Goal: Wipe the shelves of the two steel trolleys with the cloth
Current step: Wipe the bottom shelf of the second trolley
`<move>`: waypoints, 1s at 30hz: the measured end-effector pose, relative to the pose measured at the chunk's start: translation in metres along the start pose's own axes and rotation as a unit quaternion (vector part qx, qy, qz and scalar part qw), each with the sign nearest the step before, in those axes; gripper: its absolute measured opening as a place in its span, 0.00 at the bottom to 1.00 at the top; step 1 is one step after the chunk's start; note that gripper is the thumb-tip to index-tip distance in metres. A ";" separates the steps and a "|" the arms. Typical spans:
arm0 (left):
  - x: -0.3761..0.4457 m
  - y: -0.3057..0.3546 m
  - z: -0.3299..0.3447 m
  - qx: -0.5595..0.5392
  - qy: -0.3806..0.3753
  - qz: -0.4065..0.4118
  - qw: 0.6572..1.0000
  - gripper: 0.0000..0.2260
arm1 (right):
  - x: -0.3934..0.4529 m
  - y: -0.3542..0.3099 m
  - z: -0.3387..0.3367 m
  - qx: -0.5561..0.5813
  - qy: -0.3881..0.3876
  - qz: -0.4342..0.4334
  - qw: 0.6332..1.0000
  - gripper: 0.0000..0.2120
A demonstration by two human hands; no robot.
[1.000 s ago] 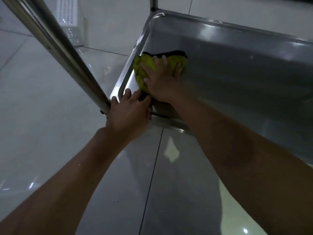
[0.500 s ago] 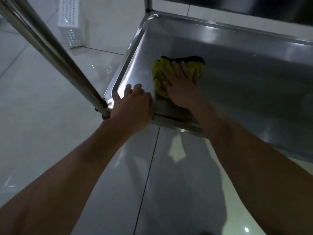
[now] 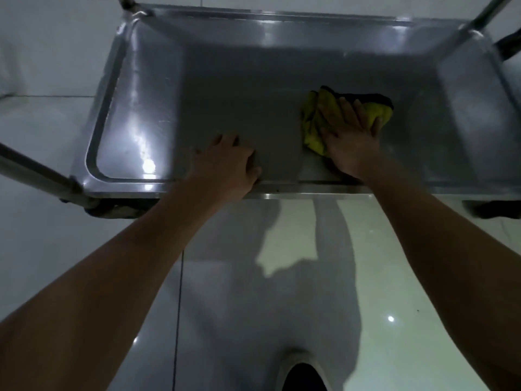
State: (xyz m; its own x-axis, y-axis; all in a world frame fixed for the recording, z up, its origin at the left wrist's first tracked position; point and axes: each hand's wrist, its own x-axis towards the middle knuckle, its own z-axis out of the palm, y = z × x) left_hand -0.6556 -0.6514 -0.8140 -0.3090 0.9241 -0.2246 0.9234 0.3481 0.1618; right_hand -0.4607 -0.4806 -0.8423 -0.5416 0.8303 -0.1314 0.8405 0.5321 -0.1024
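Your right hand (image 3: 349, 142) presses flat, fingers straight, on the yellow cloth (image 3: 314, 125) right of centre on the bottom shelf (image 3: 225, 88); left hand (image 3: 225, 162), loosely curled, braces the near rim, so unwiped steel probably lies further right.

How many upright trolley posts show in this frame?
3: one post at the shelf's far-left corner, one at its far-right corner, one at its near-left corner. The near-right corner lies at the frame edge, so a fourth may be hidden.
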 end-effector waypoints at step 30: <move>-0.076 0.029 0.026 -0.080 0.039 0.090 0.992 0.25 | -0.120 -0.078 -0.024 -0.082 -0.172 0.019 0.982 0.28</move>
State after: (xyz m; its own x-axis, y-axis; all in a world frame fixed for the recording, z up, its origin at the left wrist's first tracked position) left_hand -0.5997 -0.7155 -0.8176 -0.1650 0.9807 -0.1045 0.9188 0.1913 0.3453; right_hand -0.4607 -0.6172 -0.7950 -0.4587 0.7604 -0.4598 0.8366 0.5439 0.0648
